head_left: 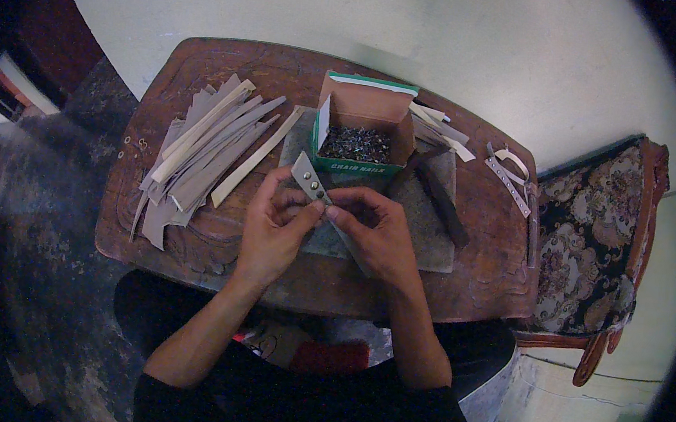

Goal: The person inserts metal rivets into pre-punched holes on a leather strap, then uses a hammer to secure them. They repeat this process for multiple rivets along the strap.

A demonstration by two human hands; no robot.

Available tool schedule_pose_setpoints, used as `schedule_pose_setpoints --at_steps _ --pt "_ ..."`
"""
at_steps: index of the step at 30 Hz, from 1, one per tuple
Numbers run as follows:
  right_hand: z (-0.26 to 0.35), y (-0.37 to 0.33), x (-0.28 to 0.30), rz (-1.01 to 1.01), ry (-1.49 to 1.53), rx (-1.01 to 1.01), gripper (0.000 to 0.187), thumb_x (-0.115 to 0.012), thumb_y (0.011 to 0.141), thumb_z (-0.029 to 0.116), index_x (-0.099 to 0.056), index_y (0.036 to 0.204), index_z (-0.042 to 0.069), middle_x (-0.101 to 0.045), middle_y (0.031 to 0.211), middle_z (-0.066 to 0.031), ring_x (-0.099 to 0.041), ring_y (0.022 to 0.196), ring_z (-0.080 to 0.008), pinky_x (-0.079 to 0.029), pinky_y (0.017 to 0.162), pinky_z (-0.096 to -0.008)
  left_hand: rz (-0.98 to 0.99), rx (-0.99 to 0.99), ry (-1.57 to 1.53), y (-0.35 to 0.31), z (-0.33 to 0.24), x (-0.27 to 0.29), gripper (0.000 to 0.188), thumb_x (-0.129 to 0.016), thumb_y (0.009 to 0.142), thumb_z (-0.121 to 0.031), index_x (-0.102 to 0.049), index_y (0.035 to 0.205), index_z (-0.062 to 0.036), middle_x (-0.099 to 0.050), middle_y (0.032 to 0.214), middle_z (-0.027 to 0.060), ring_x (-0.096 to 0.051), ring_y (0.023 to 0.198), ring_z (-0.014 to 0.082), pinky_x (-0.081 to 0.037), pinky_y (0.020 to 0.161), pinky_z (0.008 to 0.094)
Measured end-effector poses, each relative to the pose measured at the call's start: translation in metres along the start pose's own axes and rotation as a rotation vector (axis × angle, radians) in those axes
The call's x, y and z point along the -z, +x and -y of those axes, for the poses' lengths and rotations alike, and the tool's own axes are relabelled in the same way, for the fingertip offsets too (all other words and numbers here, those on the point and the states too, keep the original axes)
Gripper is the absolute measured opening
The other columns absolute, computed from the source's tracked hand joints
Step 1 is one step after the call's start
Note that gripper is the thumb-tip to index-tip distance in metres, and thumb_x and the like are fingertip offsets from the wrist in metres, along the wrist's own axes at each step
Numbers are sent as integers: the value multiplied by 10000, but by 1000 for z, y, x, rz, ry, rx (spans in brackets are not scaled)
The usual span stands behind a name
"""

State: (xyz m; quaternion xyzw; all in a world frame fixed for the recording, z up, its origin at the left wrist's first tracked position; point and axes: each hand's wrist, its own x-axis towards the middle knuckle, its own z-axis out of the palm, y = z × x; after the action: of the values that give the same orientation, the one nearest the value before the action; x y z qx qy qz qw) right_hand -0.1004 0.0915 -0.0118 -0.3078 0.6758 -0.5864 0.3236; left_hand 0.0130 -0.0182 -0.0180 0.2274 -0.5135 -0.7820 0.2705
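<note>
Above the middle of the table, my left hand (pixel 269 226) and my right hand (pixel 381 234) both pinch a pale grey strip (pixel 304 168). Its pointed end sticks up past my left fingers, and its lower end runs down under my right hand. Round metal stud heads sit in a row along it near my left thumb. The thumbs nearly meet, so whatever is between the fingertips is hidden. Just beyond the hands stands an open green cardboard box (pixel 357 168) holding many small nails (pixel 352 144). A dark hammer-like tool (pixel 444 209) lies to the right of the box.
A flat grey slab (pixel 429 256) lies under the box and tool on the carved wooden table (pixel 490 280). Many loose strips (pixel 213 151) are piled at left, more strips (pixel 446 128) behind the box. Studded strips (pixel 509 190) lie far right, near an upholstered chair (pixel 586 252).
</note>
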Motion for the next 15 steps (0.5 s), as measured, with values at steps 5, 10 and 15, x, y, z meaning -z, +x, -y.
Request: schedule_pose_setpoints --at_steps 5,10,15 --pt "0 0 -1 -6 2 11 250 -693 824 138 -652 1019 -14 -686 919 -91 -636 852 -144 -498 790 -282 7 -8 3 0 2 2 413 -613 855 27 -437 1226 -21 -630 894 85 -624 805 111 -495 691 213" --pt "-5 0 -2 -26 4 17 229 -687 831 132 -655 1008 -10 -684 914 -77 -633 849 -135 -498 786 -278 9 -80 59 1 9 4 396 -619 853 23 -460 1214 -8 -626 878 80 -622 813 117 -498 704 226" --pt "-7 -1 -5 -34 42 12 209 -683 832 117 -657 999 -6 -682 910 -72 -626 849 -127 -495 781 -272 -22 -83 137 -1 6 3 385 -631 846 17 -488 1203 -6 -625 871 70 -611 813 111 -496 707 237"
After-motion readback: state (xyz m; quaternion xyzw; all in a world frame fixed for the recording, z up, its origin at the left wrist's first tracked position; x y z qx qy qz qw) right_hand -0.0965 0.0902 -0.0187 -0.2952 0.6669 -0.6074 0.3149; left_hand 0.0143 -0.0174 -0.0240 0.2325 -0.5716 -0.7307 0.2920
